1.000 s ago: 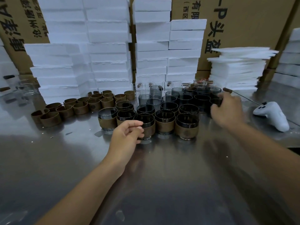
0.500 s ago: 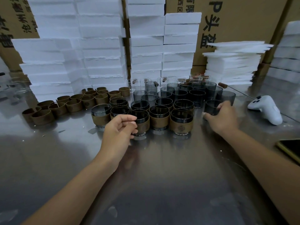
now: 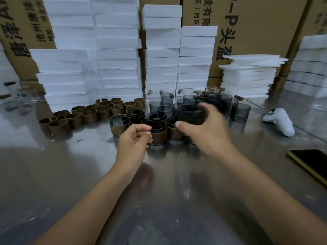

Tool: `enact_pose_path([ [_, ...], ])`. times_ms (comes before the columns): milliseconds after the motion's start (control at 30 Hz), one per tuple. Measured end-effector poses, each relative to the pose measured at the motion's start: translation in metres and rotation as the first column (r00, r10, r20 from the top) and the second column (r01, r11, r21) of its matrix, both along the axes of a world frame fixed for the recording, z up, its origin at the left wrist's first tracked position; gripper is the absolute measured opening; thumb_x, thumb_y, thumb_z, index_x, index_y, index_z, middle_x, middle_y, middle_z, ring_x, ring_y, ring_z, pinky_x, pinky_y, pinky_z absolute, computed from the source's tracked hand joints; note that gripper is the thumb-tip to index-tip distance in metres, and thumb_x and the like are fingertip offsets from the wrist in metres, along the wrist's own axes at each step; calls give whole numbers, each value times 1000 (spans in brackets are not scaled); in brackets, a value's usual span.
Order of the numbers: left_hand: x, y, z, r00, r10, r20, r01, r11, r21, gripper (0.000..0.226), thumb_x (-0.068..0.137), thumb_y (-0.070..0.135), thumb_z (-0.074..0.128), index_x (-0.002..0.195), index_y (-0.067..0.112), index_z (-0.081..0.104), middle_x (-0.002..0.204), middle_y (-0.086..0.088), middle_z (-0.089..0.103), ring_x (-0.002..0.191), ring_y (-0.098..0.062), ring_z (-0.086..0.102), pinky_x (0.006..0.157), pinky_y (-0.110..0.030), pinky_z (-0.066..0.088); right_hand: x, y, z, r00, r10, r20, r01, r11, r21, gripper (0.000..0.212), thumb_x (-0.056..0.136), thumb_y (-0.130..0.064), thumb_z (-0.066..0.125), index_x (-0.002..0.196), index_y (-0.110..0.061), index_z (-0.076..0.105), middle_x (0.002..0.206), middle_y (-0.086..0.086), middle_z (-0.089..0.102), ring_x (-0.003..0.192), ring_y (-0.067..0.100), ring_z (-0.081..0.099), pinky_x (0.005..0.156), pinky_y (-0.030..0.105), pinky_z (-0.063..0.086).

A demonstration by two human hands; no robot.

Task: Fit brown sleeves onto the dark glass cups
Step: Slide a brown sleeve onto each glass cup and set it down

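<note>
My counter's (image 3: 70, 174) clutter
Foam blocks (image 3: 116, 55) stacked far, cardboard boxes (image 3: 256, 23) behind; white controller (image 3: 280, 122) and phone (image 3: 311, 163) at right.

The right hand (image 3: 207, 131) holds a dark glass cup (image 3: 190, 114) above the cups with brown sleeves (image 3: 158, 133), and the left hand (image 3: 133, 140) is loosely curled beside them.

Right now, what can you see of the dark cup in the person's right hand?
The cup is a short, straight-walled tumbler of dark, smoky, see-through glass, open end up, roughly upright, with no brown sleeve on it. The right hand grips it from the side, thumb low on the near wall, fingers round the far side. It seems lifted just above the sleeved cups in the front row. Motion blur hides finer detail.
</note>
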State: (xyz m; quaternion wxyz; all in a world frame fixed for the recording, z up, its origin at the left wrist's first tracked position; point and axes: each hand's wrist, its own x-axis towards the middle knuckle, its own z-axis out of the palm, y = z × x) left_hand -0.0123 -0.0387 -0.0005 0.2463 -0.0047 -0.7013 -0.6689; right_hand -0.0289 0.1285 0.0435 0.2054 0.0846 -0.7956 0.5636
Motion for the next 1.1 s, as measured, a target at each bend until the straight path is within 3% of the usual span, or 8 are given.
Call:
enact_pose_path([
  [67,1,1,1,1000,6,1,-6,1000,-4,26,91,-3,54,84,20,62,80,-3,64,67,-1,62,59,-11,50,6,-21,-8,991,122,52,-119,991,-52,39,62,-23,84,90,-32,58,99,-5,64,97,16,61,90,37,53],
  [133,2,0,1,1000,11,-4,-11,1000,3,26,91,-4,54,84,20,62,83,-4,64,73,-9,61,62,-13,50,8,-35,-23,977,187,106,-180,981,-77,45,61,-29,81,100,-30,58,109,2,62,101,17,61,92,40,52],
  [367,-1,-2,4,999,36,-32,-36,999,16,25,91,-2,55,86,21,63,84,-1,64,77,-9,63,71,-22,53,4,-40,-57,973,219,67,-214,974,-81,43,74,-28,76,109,-31,51,115,-1,51,99,5,56,74,7,43],
  [467,3,1,6,994,4,-112,-11,998,-62,21,92,6,57,93,25,66,95,3,67,94,-12,64,83,-28,52,1,-41,-60,969,241,52,-238,969,-64,45,76,-29,75,111,-35,47,117,1,52,102,10,57,83,18,49],
  [567,11,4,7,969,-91,-229,40,975,-217,22,89,24,53,105,33,66,107,13,67,99,-7,62,78,-23,51,-3,-42,-61,967,253,17,-251,965,-76,46,77,-27,75,107,-42,44,117,2,55,103,13,58,88,28,51],
  [733,19,12,6,923,-172,-345,-15,878,-478,29,84,33,47,107,29,64,107,25,60,114,-6,53,97,-18,40,-6,-40,-63,965,262,-11,-260,955,-141,49,76,-28,75,115,-27,45,97,-13,59,79,-12,58,65,7,44],
  [933,20,12,5,938,-173,-301,2,870,-493,28,85,31,52,110,25,64,111,12,60,112,2,51,95,-11,36,-4,-36,-60,976,219,0,-217,966,-140,55,68,-39,70,114,-27,43,95,-15,58,77,-14,56,63,5,43],
  [1100,17,11,2,952,-148,-268,-11,859,-512,31,87,22,52,116,27,61,114,13,60,113,4,51,93,-7,36,-4,-33,-58,984,180,0,-177,969,-172,53,76,-26,74,120,-22,44,99,-10,60,85,-2,59,64,6,44],
])
